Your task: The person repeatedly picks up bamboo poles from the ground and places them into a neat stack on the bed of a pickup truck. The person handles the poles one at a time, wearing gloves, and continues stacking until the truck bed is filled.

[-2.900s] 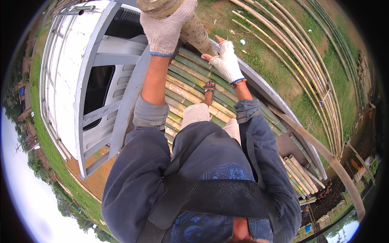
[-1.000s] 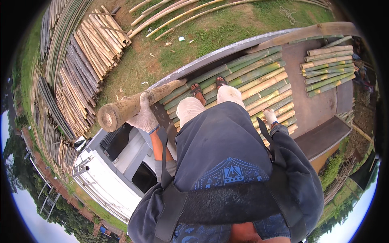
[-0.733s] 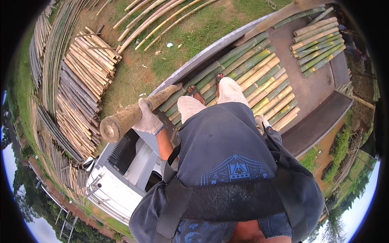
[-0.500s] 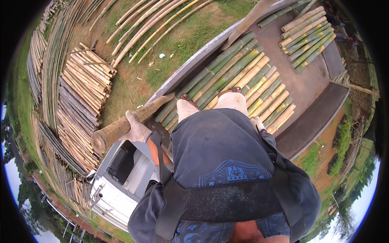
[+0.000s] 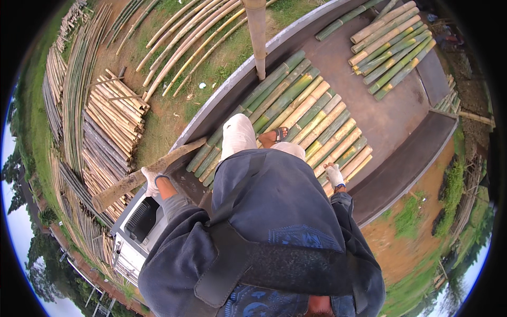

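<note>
My left hand (image 5: pixel 151 181), in a pale work glove, is closed around a thick brown bamboo post (image 5: pixel 122 188) that stands up from the truck bed's side. My right hand (image 5: pixel 333 174), in a pale glove with the fingertips showing, hangs over the near right ends of the cut bamboo poles (image 5: pixel 314 124). Its fingers look loosely apart, with nothing visible in them; whether they touch a pole cannot be told. The poles, green and yellow, lie side by side on the bed. One sandalled foot (image 5: pixel 272 138) rests on them beneath me.
A second bundle of bamboo (image 5: pixel 393 50) lies at the bed's far right. Another upright post (image 5: pixel 256 37) rises by the far side wall (image 5: pixel 227 87). The near right wall (image 5: pixel 404 169) edges the bed. A white cab (image 5: pixel 129 232) is lower left. Bamboo stacks (image 5: pixel 113 124) lie on the ground beyond.
My body has leaned and shifted left, and one leg has lifted so its knee stands higher. My left hand keeps its hold on the post. My right hand now shows more fully.
</note>
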